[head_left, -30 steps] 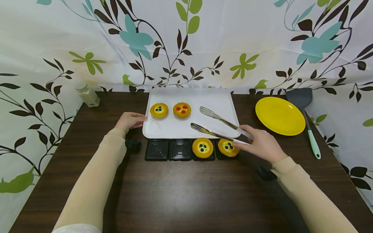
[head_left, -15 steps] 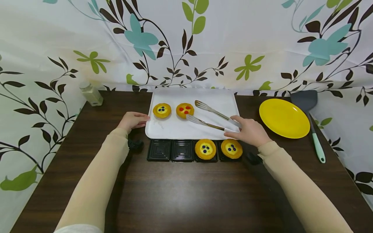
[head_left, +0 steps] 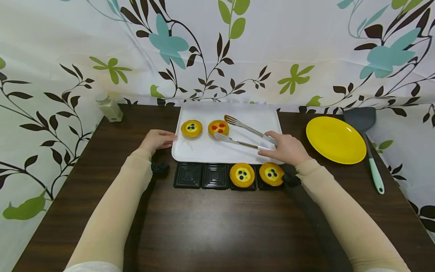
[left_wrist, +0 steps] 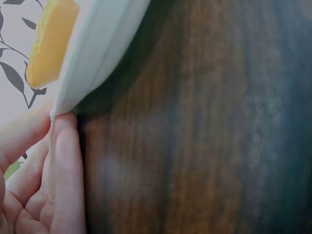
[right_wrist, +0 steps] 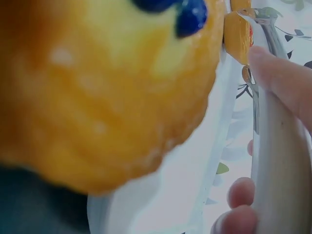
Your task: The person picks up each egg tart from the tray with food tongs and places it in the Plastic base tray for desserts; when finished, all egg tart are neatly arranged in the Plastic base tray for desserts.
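Where the long silver metal tongs [head_left: 250,129] reach across the white rectangular tray [head_left: 204,149], their arms stand spread at a round golden tart with red pieces on top [head_left: 217,127]. Near tip overlaps the tart's front edge in the head view; far tip just beside its right side. Contact: cannot tell. Right hand [head_left: 288,149] grasps the pale handles, fingers round them, above the tray's right edge.

Left hand [head_left: 156,140] pinches the tray's left edge, thumb on the rim, fingers beneath (left wrist view). On the tray, toward that edge: a round golden tart with blue dots [head_left: 192,129], just left of the red-topped one.

Tray lies at the middle of the back edge of the dark brown wood-grain surface [head_left: 210,230]. Along the tray's front edge, a row of four black square dishes [head_left: 187,175]; the two rightmost each bear a blue-dotted golden tart [head_left: 242,175], the end one large and close in the right wrist view.

Toward the surface's back right corner, a round yellow plate [head_left: 334,139]; just right of it, a dark grey spatula with a mint-green handle [head_left: 376,175]. Near the back left corner, a pale bottle with a white cap [head_left: 110,109]. Behind the back edge, white cloth printed with leaves and flowers [head_left: 255,34].
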A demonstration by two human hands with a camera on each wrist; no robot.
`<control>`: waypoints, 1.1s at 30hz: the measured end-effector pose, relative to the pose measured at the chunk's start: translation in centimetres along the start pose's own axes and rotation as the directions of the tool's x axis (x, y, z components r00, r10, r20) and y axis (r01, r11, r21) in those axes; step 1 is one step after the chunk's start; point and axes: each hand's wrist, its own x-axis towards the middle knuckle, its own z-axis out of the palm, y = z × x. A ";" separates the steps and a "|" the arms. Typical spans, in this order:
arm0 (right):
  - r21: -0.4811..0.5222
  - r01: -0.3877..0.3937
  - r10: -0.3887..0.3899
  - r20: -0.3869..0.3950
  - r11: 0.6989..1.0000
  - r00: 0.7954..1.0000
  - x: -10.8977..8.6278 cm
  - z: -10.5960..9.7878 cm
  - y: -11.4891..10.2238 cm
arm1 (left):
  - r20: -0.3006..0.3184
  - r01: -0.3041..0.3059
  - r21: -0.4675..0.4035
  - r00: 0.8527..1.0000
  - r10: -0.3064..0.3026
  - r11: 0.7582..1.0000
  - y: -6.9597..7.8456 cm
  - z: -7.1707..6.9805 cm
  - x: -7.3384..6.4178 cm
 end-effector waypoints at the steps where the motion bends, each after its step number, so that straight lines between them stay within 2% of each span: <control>1: -0.001 0.000 0.000 0.003 1.000 1.000 0.0 0.0 0.0 | 0.012 -0.007 0.008 1.000 0.007 1.000 0.0 -0.1 0.0; 19: 0.000 0.009 -0.009 0.023 1.000 1.000 -0.2 -0.1 0.4 | 0.001 -0.002 0.006 1.000 0.002 1.000 -0.1 0.1 0.0; 33: 0.049 0.002 -0.003 0.025 0.999 1.000 -2.6 -0.1 0.9 | 0.000 0.019 0.017 1.000 -0.019 1.000 -0.2 0.1 0.2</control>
